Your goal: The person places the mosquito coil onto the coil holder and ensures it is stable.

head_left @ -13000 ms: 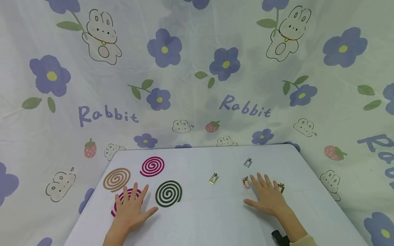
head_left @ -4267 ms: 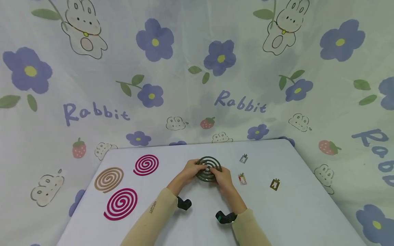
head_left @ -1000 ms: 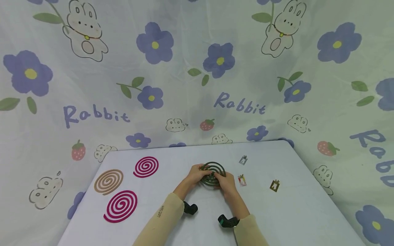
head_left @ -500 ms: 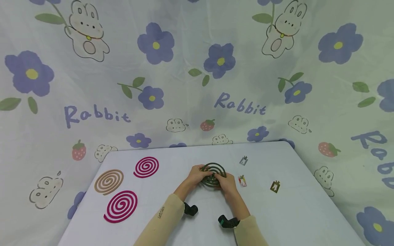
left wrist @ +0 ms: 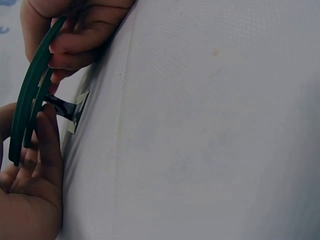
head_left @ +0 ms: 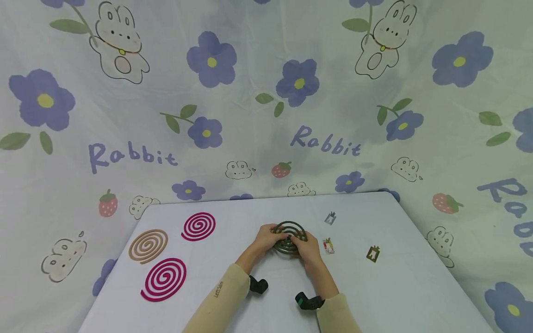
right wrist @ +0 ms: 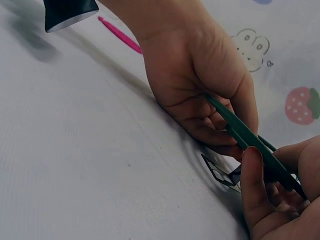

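Note:
A dark green mosquito coil (head_left: 288,222) is held up over the middle of the table, seen edge-on in both wrist views. My left hand (head_left: 265,237) grips its left side, thumb on the centre rings. From the right, my right hand (head_left: 309,247) grips it the same way, and the thumbs nearly meet. In the left wrist view a small metal coil stand (left wrist: 64,107) juts from the underside of the coil (left wrist: 30,90), its flat base away from the rings. Fingers of both hands curl behind the coil, partly hidden.
Two pink coils (head_left: 198,226) and a tan coil (head_left: 147,246) lie at the left of the white table. To the right lie a silver stand (head_left: 331,218), a red-patterned stand (head_left: 325,243) and a bronze stand (head_left: 374,249). A printed curtain (head_left: 258,138) hangs behind.
Earlier both hands were spread open, and the green coil and a gold stand lay on the table. Both hands now hold the coil, slightly nearer and further right than 4.3 seconds ago.

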`<state>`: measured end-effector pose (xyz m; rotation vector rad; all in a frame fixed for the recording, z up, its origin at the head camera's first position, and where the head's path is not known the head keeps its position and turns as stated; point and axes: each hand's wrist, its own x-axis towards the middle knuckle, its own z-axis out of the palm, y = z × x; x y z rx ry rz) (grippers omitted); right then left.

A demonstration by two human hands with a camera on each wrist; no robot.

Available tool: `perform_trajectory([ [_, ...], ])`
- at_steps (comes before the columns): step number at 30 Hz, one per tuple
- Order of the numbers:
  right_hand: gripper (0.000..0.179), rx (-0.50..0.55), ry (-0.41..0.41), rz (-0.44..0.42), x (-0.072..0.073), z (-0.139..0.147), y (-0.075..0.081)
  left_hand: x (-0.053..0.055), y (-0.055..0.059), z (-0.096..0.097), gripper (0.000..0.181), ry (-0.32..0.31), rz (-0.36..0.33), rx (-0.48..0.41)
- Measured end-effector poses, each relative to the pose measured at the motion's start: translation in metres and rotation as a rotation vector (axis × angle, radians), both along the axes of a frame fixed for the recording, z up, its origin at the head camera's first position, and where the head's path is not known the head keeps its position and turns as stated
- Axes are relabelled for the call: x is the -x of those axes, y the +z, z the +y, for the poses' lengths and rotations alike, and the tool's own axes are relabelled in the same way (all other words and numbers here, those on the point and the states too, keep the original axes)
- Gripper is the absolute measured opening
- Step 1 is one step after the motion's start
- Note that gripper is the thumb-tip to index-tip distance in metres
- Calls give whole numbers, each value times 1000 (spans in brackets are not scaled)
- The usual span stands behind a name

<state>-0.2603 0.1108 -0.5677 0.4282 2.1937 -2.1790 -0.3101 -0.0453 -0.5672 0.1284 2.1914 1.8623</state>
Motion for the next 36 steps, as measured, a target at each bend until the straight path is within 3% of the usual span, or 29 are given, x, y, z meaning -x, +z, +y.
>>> perform_trajectory([
  [12,38,-31,-4,1,-1,4,-1,-2,3,3,24,-1,-1,4],
  [18,37,-15,-12,3,-2,4,2,-20,34,4,25,-15,30,13],
  [21,35,-14,-15,7,-3,3,3,-18,28,4,24,-9,33,18],
  [25,32,-36,-15,21,-4,2,4,-6,9,3,28,6,9,27],
  [36,35,-89,-16,26,-4,1,-1,-7,6,-1,37,29,14,57],
])
